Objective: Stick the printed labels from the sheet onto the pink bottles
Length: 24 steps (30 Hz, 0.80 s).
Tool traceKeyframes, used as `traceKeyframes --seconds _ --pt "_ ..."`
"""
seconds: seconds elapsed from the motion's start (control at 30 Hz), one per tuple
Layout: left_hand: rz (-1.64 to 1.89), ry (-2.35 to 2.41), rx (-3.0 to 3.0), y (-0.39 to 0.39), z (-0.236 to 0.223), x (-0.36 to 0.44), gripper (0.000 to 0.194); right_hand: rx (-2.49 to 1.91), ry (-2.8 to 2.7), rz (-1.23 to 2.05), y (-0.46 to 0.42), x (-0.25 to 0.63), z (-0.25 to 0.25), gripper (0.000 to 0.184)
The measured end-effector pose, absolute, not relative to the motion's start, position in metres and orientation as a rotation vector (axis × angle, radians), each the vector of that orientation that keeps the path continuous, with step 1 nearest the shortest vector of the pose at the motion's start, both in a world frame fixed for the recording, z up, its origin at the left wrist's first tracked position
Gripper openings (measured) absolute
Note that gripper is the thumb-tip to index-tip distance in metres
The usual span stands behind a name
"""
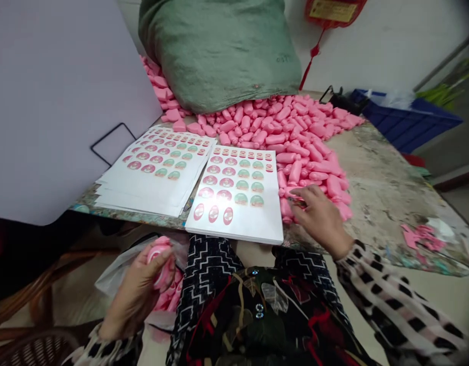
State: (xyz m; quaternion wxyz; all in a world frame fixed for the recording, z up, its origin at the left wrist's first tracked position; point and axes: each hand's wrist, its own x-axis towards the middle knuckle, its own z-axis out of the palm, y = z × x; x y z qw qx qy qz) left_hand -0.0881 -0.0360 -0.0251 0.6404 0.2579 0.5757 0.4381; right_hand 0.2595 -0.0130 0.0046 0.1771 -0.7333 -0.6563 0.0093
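On the near side of a worn counter (387, 188), the person's two hands are working apart from each other. Just below the counter's edge, the left hand (141, 277) is clamping a pink bottle-shaped piece (164, 278) between thumb and fingers, and an oval pale-and-pink label is showing on its side. Underneath, a clear plastic bag (116, 269) is sitting open, with more pink pieces (173, 297) lying inside.

Above the counter, the right hand (320, 216) is reaching over the near end of a pink heap (272, 122), its fingers bending down among the pieces; whether they are closing on one, I cannot tell. Just left of that hand, a stack of sticker sheets (242, 223) is lying flat, its printed pink and green labels facing up, its near edge overhanging the counter slightly. Beside it, a second, looser stack (143, 190) is spreading to the left.

Behind these, a large green sack (227, 51) is resting on the heap. To the far right, a blue crate (417, 119) is standing, while pink scraps (421, 236) are lying near the counter's right edge.
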Motion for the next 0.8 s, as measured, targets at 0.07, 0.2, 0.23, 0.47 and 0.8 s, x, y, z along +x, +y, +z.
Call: traceKeyframes --seconds 0.07,0.2,0.23,0.47,0.8 --pt "1.033 1.408 0.629 -0.04 -0.044 -0.115 0.045 -2.206 -1.965 -0.073 -0.005 0.264 0.008 0.038" --pt "0.992 1.624 0.642 -0.043 -0.085 -0.156 0.049 -2.347 -2.12 -0.142 0.009 0.259 0.004 0.038" --pt "0.939 1.655 0.691 -0.043 -0.095 -0.164 0.052 -2.353 -2.149 -0.168 0.012 0.258 0.001 0.037" --pt "0.65 2.218 1.241 -0.035 -0.096 -0.171 0.069 -2.285 -2.256 -0.235 0.018 0.264 -0.001 0.029" --pt "0.951 0.786 0.585 -0.036 -0.012 -0.015 0.051 -1.328 -1.225 1.366 -0.028 0.155 0.006 0.037"
